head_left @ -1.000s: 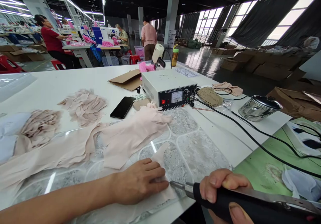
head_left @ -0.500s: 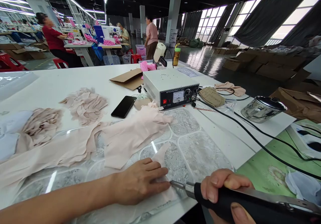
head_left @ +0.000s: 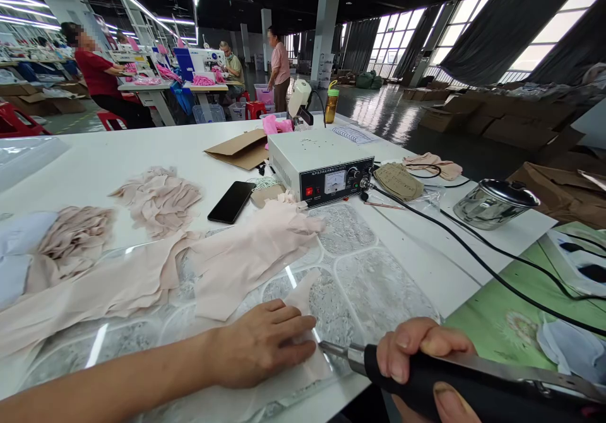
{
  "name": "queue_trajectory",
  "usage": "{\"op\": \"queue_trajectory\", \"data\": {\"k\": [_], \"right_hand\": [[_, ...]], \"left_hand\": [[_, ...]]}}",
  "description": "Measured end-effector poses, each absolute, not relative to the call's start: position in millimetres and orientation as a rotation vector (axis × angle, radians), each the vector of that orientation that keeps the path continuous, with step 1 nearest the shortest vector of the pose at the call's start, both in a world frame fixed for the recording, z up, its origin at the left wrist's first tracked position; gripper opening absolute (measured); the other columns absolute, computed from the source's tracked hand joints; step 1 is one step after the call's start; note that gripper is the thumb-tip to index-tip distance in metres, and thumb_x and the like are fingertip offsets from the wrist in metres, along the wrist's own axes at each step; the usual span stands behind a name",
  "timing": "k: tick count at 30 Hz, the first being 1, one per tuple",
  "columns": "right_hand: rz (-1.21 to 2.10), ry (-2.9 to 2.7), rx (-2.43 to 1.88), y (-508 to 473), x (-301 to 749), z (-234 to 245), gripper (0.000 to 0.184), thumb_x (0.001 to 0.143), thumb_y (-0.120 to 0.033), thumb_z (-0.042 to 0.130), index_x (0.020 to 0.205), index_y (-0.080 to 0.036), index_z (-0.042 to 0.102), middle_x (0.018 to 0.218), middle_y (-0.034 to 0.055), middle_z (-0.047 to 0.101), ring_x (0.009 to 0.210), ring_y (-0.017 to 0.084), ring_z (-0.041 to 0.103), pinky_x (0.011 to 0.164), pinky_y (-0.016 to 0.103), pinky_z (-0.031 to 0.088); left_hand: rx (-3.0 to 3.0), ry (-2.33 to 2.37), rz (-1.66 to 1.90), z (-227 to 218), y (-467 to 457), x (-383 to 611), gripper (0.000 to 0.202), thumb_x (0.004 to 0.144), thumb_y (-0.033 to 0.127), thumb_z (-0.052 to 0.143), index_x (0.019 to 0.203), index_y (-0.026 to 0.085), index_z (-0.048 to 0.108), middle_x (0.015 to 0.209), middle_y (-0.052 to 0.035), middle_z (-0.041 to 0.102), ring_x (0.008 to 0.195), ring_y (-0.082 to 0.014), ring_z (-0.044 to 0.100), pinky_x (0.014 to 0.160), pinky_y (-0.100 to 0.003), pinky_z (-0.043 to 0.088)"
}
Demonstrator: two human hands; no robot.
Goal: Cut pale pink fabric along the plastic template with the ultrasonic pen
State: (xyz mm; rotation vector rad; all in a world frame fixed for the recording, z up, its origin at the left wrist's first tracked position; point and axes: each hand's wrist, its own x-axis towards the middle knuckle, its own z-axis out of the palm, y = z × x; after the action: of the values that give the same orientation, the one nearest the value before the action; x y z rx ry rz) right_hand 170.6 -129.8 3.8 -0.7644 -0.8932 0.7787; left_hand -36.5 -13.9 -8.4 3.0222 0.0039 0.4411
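My left hand [head_left: 265, 347] lies palm down on a thin beige fabric piece [head_left: 303, 291], fingers stretched forward and holding it flat. The fabric rests on a glossy mat with a grey stone pattern [head_left: 386, 287]. My right hand [head_left: 428, 341] is wrapped round a black-handled ultrasonic hand tool [head_left: 514, 388]. Its slim metal tip points left and is at the fabric's edge, close beside my left fingertips. Whether the tip presses on the cloth I cannot tell. Layered beige fabric pieces [head_left: 250, 256] lie just beyond my left hand.
A control box [head_left: 336, 180] with a lit red switch stands on the white table. Near it are a phone [head_left: 231, 202], fabric piles [head_left: 158, 199], a steel pot [head_left: 495, 205] and a bottle [head_left: 332, 104]. Black cables [head_left: 466, 245] run along the right. People work at the back.
My left fingers and the tool tip have shifted very slightly left, and the whole view has moved a little too. Both hands keep the same hold.
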Motion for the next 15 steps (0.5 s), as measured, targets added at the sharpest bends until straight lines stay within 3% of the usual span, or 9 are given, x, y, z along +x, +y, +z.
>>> {"op": "queue_trajectory", "data": {"k": [15], "right_hand": [[0.784,-0.919,-0.769,-131.8,176.2,5.9,0.012,0.084,-0.036,0.058,0.091,-0.027,0.057,0.077,0.0007,0.051,0.053,0.013,0.052,0.048,0.03,0.05]], "left_hand": [[3.034,0.027,0.495,-9.7,-14.1,-37.7,0.024,0.099,0.012,0.039,0.11,0.01,0.061,0.121,-0.0162,0.061,0.088,-0.0227,0.058,0.073,-0.036,0.047]]}}
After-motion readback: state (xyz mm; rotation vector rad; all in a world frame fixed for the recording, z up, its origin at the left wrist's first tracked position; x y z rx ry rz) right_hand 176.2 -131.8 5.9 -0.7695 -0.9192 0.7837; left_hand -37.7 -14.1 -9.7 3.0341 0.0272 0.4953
